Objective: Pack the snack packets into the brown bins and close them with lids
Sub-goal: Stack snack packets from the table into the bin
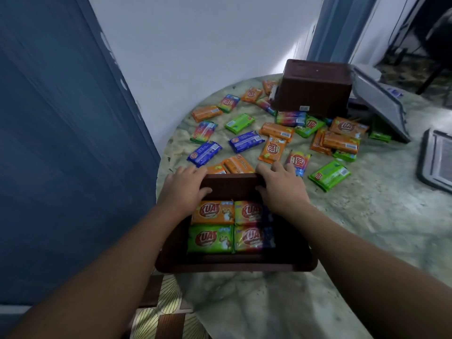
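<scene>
A brown bin, rectangular and of smooth dark plastic with rounded corners, sits at the near edge of a round tabletop with a mottled, marble-like green and cream surface. Inside it lie four glossy snack packets in a two-by-two block: an orange packet and a rainbow packet at the far side, a green packet and a second rainbow packet at the near side.

The left hand grips the far left corner of the bin, fingers curled over the outside of the rim and thumb inside. The right hand grips the far right corner in the same way, though blur softens the outlines there.

Beyond the bin, loose packets in orange, green, blue and rainbow foil lie scattered flat across the tabletop. A second brown bin stands upside down among them at the far side. A grey lid, flat and rectangular with a raised border, leans tilted beside it, apparently propped on packets. Another grey lid lies flat at the right edge.
</scene>
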Tool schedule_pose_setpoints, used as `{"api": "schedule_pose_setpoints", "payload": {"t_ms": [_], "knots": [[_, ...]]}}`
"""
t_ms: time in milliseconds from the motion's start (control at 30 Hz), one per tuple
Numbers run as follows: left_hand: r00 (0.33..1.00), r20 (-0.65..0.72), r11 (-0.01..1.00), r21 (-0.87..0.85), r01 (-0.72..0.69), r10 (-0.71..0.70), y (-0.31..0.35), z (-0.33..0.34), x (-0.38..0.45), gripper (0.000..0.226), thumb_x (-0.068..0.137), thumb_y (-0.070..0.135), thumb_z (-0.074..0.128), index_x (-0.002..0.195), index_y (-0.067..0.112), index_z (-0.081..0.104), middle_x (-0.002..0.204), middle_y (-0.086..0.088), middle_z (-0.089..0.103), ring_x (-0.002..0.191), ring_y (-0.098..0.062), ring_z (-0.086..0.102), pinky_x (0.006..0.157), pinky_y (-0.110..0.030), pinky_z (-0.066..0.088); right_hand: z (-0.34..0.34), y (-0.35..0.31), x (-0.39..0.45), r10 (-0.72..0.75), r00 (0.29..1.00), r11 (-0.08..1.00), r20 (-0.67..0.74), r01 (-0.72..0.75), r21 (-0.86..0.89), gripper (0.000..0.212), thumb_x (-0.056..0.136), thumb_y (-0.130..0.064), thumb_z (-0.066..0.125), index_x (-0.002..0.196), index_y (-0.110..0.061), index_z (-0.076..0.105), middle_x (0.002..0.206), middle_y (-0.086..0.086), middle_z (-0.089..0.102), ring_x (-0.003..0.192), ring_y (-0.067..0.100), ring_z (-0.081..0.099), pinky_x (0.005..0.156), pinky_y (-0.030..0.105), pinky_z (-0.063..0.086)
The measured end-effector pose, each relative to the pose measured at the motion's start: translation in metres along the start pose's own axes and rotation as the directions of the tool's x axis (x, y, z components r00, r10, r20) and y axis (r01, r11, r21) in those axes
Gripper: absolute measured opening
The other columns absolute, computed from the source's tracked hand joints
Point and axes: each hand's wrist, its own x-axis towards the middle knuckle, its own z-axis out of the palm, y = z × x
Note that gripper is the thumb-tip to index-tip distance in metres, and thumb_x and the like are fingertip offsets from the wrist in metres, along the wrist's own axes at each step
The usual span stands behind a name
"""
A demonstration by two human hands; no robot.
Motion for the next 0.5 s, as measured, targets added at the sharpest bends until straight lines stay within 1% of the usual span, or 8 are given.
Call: {"api": "schedule_pose_setpoints", "payload": {"t_ms": [133,300,500], "knots": [[1.000,-0.013,1.000,0.017,-0.011,0.012,-0.0013,0.0016,0.0020,0.044,0.095,0.052,0.059,0.131,0.029,0.048,0.128,0.002,0.057,0.123,-0.023,0.048,0.097,-0.045,0.040,0.0005,-0.0011,-0.0002,0.009,1.000,1.000,0.000,-0.009,-0.002,0.036,0.098,-0.040,0.059,0.128,-0.030,0.042,0.128,0.008,0.051,0.121,0.035,0.042,0.090,0.052,0.050],[0.999,-0.040,0.999,0.032,-0.016,0.017,0.0009,0.0014,-0.0011,0.044,0.095,0.052,0.060,0.129,0.026,0.050,0.124,0.002,0.058,0.120,-0.024,0.050,0.096,-0.045,0.043,0.0003,-0.0005,-0.0008,0.000,1.000,1.000,0.000,0.000,0.002,0.035,0.099,-0.040,0.058,0.128,-0.029,0.043,0.128,0.008,0.051,0.122,0.036,0.042,0.090,0.052,0.050],[0.998,-0.059,0.996,0.085,-0.015,0.020,0.0034,0.0024,-0.0061,0.045,0.094,0.052,0.059,0.129,0.025,0.051,0.125,0.000,0.059,0.118,-0.024,0.051,0.095,-0.045,0.044,0.0016,0.0004,-0.0024,-0.020,1.000,1.000,-0.011,0.020,0.007,0.035,0.100,-0.039,0.056,0.129,-0.028,0.041,0.129,0.010,0.050,0.123,0.036,0.042,0.090,0.051,0.048]]}}
